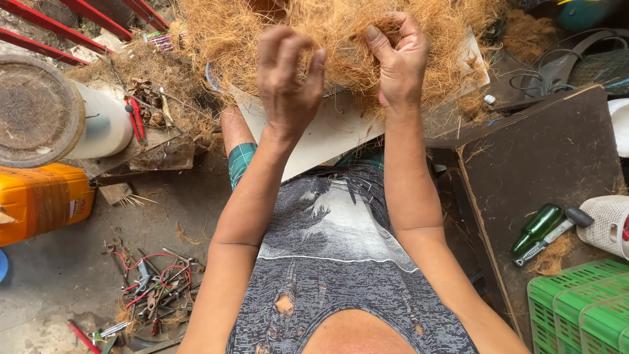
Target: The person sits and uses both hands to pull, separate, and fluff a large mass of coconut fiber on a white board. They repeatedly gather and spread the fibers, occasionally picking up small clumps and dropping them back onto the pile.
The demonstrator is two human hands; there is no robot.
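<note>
Head view looks down my chest to both arms stretched out over my lap. Nearest, on the floor at near left, lies a heap of hand tools (pixel 154 292), red-handled pliers and cutters among them, too tangled to count. At near right sit one green crate (pixel 576 308) and, just beyond it, one green bottle (pixel 537 228) on a dark board (pixel 550 157), with a white woven object (pixel 609 226) at the right edge.

Further out, at left, I count one orange can (pixel 39 200) and one white tub (pixel 59 111) lying on its side.

Beyond the pale surface (pixel 327 134) across my knees are my two hands. My left hand (pixel 288 82) is raised with its fingers curled and apart, pinching only a few loose strands as far as I can tell. My right hand (pixel 396 59) is closed on a tuft of the fibre (pixel 327 33), the one big tawny mound that sits on the far part of the surface, touching both hands.

To tease it well, I judge I should keep the right hand anchored and let the left draw small wisps out sideways, not big clumps, so the strands part instead of matting. At far left, three red bars (pixel 78 19) slant across the corner.
</note>
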